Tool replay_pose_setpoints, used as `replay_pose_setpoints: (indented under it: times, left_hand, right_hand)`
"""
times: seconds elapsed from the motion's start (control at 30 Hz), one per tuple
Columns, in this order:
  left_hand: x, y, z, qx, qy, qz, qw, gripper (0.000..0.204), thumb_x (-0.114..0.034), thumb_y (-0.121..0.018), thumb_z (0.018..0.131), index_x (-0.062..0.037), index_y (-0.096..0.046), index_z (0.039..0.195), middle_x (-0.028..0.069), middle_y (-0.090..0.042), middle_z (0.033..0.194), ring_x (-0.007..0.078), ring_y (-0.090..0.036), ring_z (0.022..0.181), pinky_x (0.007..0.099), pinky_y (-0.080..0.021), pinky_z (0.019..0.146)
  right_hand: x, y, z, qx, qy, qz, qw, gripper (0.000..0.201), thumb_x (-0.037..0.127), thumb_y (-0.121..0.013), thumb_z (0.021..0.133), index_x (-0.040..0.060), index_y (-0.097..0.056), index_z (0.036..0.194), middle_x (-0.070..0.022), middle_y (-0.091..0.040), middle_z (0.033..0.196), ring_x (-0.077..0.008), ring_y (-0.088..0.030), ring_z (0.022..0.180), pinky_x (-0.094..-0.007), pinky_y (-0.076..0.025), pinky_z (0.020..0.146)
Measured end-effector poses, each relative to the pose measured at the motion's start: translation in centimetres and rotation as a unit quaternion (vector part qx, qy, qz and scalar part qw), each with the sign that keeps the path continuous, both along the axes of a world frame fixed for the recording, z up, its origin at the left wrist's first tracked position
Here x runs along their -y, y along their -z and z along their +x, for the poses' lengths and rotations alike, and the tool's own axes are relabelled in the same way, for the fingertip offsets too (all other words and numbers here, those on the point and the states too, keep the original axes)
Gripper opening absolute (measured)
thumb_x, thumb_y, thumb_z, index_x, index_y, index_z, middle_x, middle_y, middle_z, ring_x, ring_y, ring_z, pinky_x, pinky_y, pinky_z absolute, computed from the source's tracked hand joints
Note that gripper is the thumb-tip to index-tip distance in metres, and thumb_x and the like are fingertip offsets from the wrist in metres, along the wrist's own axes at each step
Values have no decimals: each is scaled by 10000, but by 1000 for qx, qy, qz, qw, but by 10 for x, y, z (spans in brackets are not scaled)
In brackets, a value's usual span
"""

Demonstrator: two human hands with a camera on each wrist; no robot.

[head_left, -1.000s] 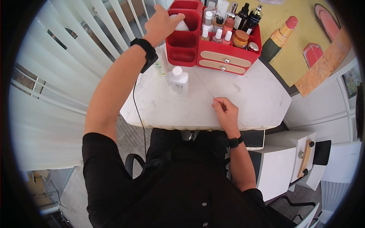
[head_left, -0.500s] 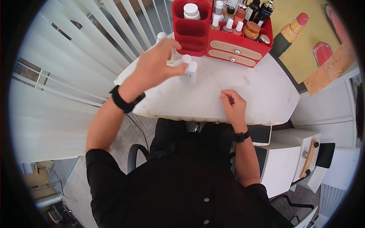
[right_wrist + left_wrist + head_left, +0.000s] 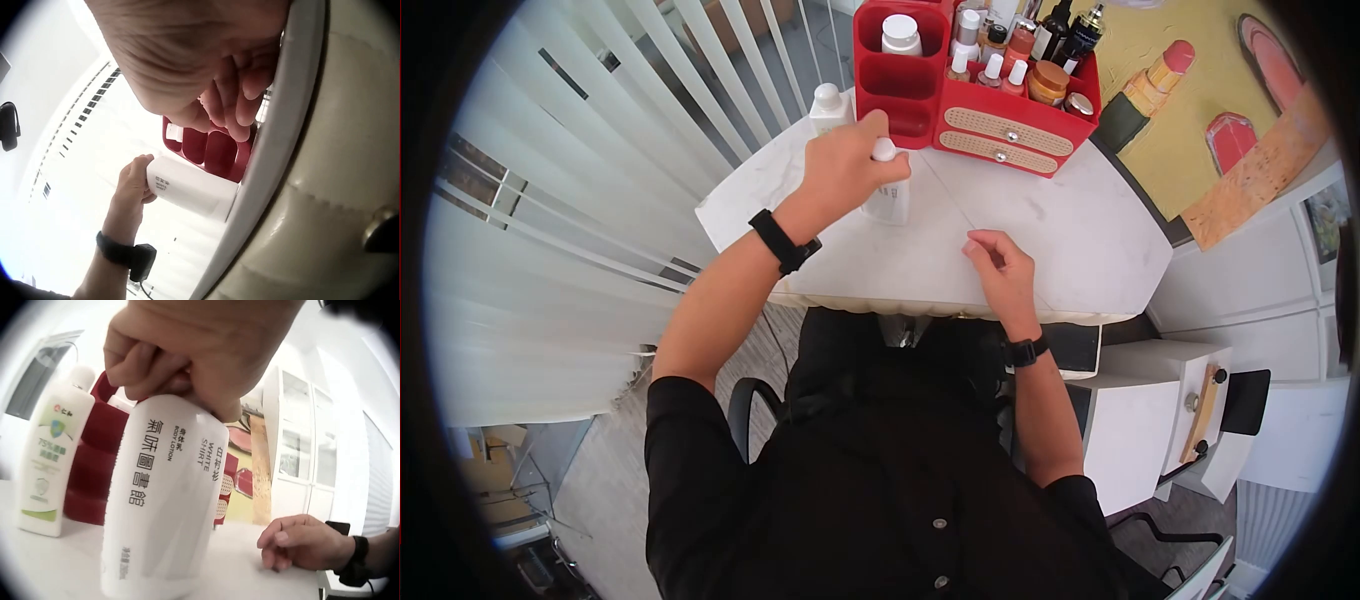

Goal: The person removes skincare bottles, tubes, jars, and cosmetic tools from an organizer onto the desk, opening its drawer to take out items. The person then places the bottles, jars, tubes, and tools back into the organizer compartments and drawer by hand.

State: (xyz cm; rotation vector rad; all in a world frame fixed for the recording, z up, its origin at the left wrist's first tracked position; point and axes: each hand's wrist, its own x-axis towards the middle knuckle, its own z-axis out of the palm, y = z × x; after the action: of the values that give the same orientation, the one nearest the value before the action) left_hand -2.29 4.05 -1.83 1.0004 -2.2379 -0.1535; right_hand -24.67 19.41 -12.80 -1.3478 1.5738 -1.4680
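In the head view my left hand (image 3: 845,165) grips a white body lotion bottle (image 3: 887,205) by its cap from above. The left wrist view shows the lotion bottle (image 3: 162,500) tilted, label facing that camera, with the curled fingers hiding its cap. Just left of it stands a white 75% disinfectant bottle (image 3: 53,456) with a green-marked label. My right hand (image 3: 1005,270) rests near the table's front edge, fingers loosely curled and holding nothing.
A red organizer (image 3: 1040,115) with two drawers and several compartments stands at the back of the white table (image 3: 1060,230). A white jar (image 3: 901,35) sits in one left compartment; several cosmetics bottles fill the right side. Vertical blinds (image 3: 700,100) hang at the left.
My left hand has come from the white jar in the organizer toward the front, and its fingers have closed on the lotion bottle's cap. The right hand stays on the table.
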Motion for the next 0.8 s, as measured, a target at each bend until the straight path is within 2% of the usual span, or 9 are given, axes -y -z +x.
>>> replay_pose_setpoints:
  times: [0.1, 0.17, 0.27, 0.43, 0.5, 0.53, 0.63, 0.7, 0.8]
  left_hand:
    - [-4, -22, -2, -42, -25, 61, 997, 359, -369, -753, 805, -78, -547, 847, 95, -659, 715, 292, -657, 670, 409, -494, 587]
    - [-16, -39, -4, -97, 2, 129, 987, 347, -364, -739, 798, -62, -568, 810, 106, -665, 719, 275, -662, 664, 400, -499, 600]
    - [-28, -47, -12, -111, 64, 194, 973, 354, -365, -731, 799, -41, -589, 794, 120, -666, 712, 252, -670, 667, 384, -506, 611]
    - [-59, -63, -25, -131, 85, 231, 960, 364, -362, -727, 804, -19, -605, 807, 130, -660, 703, 234, -668, 671, 378, -488, 604]
    - [-64, -72, -19, -33, 138, 170, 975, 300, -222, -692, 859, -34, -484, 752, 18, -455, 643, 91, -448, 631, 315, -390, 566]
    - [-63, -73, -14, -33, 139, 171, 975, 300, -222, -692, 859, -34, -484, 752, 18, -455, 643, 91, -448, 631, 315, -390, 566]
    - [-62, -71, -4, -17, 187, 261, 947, 283, -288, -672, 893, -39, -556, 823, 20, -533, 745, 93, -488, 702, 299, -419, 632]
    - [-66, -61, -5, -214, 281, 363, 862, 330, -367, -642, 911, -40, -612, 948, 20, -593, 941, 96, -532, 865, 290, -435, 773]
    - [-66, -56, -7, -186, 316, 423, 829, 436, -446, -632, 923, -29, -623, 1049, 31, -589, 1097, 121, -527, 989, 292, -407, 891]
  right_hand:
    - [-2, -6, 2, 24, -32, 4, 999, 392, 139, -753, 922, 31, -659, 1288, -66, -725, 1074, -103, -657, 895, -255, -524, 787]
    - [-6, -29, 13, 43, -92, -18, 995, 681, 202, -800, 886, 49, -500, 1478, -125, -659, 1280, -166, -644, 1095, -312, -525, 907]
    - [-3, -52, 27, 75, -203, -12, 976, 831, 239, -835, 852, 31, -408, 1533, -143, -604, 1367, -213, -595, 1227, -369, -505, 996]
    - [-14, -68, 40, 194, -279, 73, 938, 728, 211, -814, 848, -10, -480, 1455, -136, -667, 1268, -211, -667, 1115, -360, -560, 911]
    - [-23, -69, 39, 228, -284, 129, 922, 664, 189, -785, 858, -11, -504, 1426, -149, -695, 1232, -228, -696, 1093, -367, -573, 903]
    - [-26, -67, 38, 221, -295, 106, 923, 631, 183, -781, 858, -13, -524, 1400, -142, -713, 1188, -226, -710, 1055, -357, -584, 877]
    - [-33, -68, 33, 217, -311, 92, 921, 588, 167, -778, 854, -18, -554, 1364, -144, -728, 1152, -229, -724, 1026, -351, -596, 857]
    - [-36, -76, 32, 216, -316, 97, 919, 578, 157, -778, 849, -21, -563, 1355, -153, -727, 1160, -233, -724, 1036, -354, -596, 862]
    - [-39, -84, 35, 265, -315, 101, 906, 570, 140, -785, 831, -25, -578, 1336, -163, -730, 1149, -248, -733, 1027, -369, -599, 873]
